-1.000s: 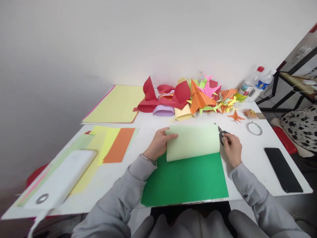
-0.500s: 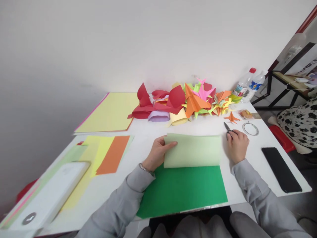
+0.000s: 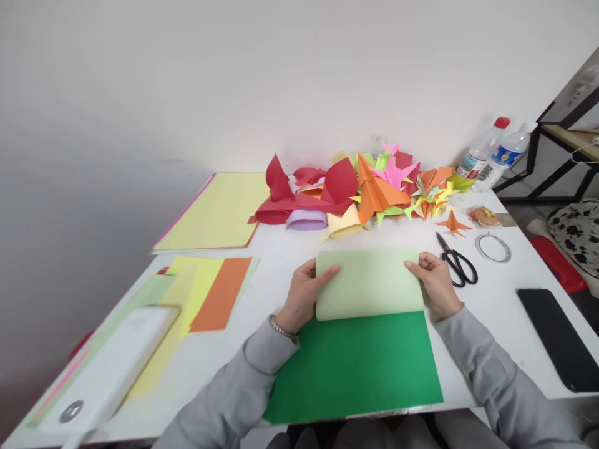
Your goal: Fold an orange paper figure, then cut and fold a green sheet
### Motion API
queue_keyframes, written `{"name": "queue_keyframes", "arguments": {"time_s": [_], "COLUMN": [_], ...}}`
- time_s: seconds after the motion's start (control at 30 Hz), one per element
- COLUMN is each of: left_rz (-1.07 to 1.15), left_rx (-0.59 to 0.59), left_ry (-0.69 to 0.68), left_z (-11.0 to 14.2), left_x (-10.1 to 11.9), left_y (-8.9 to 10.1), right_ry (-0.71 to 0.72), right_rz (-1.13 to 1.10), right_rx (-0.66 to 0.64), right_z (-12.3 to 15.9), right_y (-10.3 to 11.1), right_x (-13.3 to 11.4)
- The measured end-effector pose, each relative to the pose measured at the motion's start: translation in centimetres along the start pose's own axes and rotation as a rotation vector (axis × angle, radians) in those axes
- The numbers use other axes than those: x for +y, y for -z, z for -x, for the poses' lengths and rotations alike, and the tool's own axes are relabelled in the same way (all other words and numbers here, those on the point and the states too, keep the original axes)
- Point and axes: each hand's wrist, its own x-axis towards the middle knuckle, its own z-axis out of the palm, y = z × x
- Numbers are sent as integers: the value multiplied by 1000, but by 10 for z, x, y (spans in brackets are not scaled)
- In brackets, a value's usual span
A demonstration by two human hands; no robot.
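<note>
The pale sheet [image 3: 367, 287] is held between both hands, over the far part of the green sheet [image 3: 360, 368], at the middle of the table [image 3: 500, 330]. Its left end is pinched by the left hand [image 3: 306, 293], thumb on top and fingers behind; its right end is gripped likewise by the right hand [image 3: 435, 284]. The near edge looks softly rounded; whether it is pressed into a crease cannot be told.

If one end were pulled farther than the other, the sheet could be skewed, since it is steadied only at its ends and its middle is unsupported. A stray crease could be made by thumb pressure on thin paper. The green sheet could be dragged along if it were caught by the pale one, and as it lies along the table's near edge, it could be pushed over by a sleeve [image 3: 486, 362].

The scissors [image 3: 452, 253] lie just right of the right hand, handles toward the wrist; contact cannot be made out. They could be knocked by a rightward sweep, toward the tape [image 3: 506, 256] farther right. The paper planes [image 3: 379, 193], piled at the far side, could be bumped if the sheet were raised and pushed away.
</note>
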Motion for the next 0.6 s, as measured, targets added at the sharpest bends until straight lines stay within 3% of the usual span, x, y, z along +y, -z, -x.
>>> {"name": "queue_keyframes", "arguments": {"time_s": [0.1, 0.23, 0.6], "left_rz": [6, -26, -96], "left_rx": [-70, -138, -41], "left_ry": [78, 74, 116], "left_z": [2, 1, -4], "left_x": [-1, -5, -11], "left_y": [0, 1, -1], "right_ry": [26, 18, -123], "right_rz": [32, 89, 186], "right_rx": [73, 126, 180], "right_z": [0, -1, 5], "right_y": [2, 3, 5], "right_x": [1, 2, 0]}}
